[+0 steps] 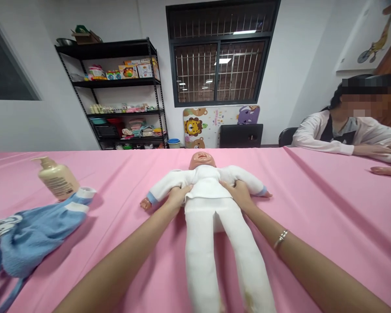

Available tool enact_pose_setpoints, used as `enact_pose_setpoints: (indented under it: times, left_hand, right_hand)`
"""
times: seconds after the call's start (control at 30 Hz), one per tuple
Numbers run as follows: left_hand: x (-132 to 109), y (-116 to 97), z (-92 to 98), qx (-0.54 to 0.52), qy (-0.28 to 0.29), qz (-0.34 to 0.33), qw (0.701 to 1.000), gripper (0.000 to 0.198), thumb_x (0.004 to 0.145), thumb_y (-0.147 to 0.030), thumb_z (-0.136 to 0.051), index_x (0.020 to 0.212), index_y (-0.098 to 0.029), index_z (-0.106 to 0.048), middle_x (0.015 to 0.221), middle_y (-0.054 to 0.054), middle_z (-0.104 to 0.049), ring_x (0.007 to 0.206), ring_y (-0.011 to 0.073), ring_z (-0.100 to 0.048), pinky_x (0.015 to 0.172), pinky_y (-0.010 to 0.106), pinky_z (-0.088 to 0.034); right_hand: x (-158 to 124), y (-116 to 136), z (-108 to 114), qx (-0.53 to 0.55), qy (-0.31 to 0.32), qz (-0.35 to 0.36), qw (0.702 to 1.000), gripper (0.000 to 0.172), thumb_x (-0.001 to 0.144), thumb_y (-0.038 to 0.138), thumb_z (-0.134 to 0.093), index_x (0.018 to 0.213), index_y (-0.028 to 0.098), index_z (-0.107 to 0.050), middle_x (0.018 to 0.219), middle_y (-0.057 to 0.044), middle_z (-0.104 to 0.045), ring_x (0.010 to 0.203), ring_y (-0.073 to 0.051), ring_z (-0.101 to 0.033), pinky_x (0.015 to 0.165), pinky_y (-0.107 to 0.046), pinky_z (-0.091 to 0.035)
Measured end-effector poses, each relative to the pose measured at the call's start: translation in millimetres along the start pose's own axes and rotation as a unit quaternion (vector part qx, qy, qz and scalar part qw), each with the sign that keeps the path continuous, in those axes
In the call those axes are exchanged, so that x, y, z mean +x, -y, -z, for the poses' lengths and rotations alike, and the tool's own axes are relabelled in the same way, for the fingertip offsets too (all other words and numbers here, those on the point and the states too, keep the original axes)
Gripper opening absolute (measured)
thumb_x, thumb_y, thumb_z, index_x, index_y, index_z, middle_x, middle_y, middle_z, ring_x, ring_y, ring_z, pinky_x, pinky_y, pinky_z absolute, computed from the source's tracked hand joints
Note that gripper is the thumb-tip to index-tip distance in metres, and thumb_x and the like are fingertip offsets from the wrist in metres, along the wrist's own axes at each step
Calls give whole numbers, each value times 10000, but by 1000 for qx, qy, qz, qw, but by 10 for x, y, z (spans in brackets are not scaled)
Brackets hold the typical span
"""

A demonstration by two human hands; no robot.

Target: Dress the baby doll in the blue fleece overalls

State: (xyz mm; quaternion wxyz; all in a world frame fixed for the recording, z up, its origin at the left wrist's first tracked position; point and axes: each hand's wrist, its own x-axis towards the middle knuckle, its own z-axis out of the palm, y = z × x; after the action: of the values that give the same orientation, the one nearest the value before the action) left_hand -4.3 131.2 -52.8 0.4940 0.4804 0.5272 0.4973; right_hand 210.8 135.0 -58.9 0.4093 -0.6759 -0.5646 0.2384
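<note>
The left hand (pixel 179 196) and right hand (pixel 240 194) hold the doll (pixel 209 187) between them. Holding seems the step now; the next move needs both gripping evenly.

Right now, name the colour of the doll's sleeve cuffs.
The cuffs are light blue, seen in the head view.

A black shelving unit (pixel 117 82) stands left of a barred, dark-framed window (pixel 218 61) along a white wall (pixel 289 56).
</note>
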Motion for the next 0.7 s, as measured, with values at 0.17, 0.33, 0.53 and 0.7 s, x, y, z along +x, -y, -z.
enact_pose_setpoints:
  times: [0.17,0.33,0.53,0.7]
  left_hand:
    - [278,88,85,303,-41,-159,939,413,891,-480,-527,1046,-117,-647,1175,158,-661,1202,296,-562,1030,345,-415]
    - [498,118,168,464,-67,-79,880,544,909,-568,-441,1107,-97,-628,1159,199,-656,1106,332,-606,937,375,-454]
    - [701,115,147,511,-61,-70,855,635,908,-630,-367,1183,-112,-611,1243,184,-621,1195,346,-549,975,389,-435]
    - [650,84,103,560,-27,-42,827,759,929,-642,-230,1373,-76,-474,1383,226,-498,1270,385,-489,1014,471,-415]
  right_hand:
    - [311,-146,-151,-181,40,30,982,579,972,510,-324,1055,35,-644,1093,-244,-652,1082,-384,-607,891,-437,-460]
    - [504,-239,-250,-212,80,48,973,700,973,574,-237,1102,29,-656,1121,-251,-644,1133,-392,-585,957,-470,-436]
    - [654,-185,-266,-263,94,29,960,769,961,617,-168,1201,54,-634,1189,-220,-628,1171,-386,-564,994,-481,-423]
    - [626,-213,-233,-292,99,40,950,691,990,521,-151,1312,61,-554,1312,-220,-550,1289,-359,-467,1099,-499,-311]
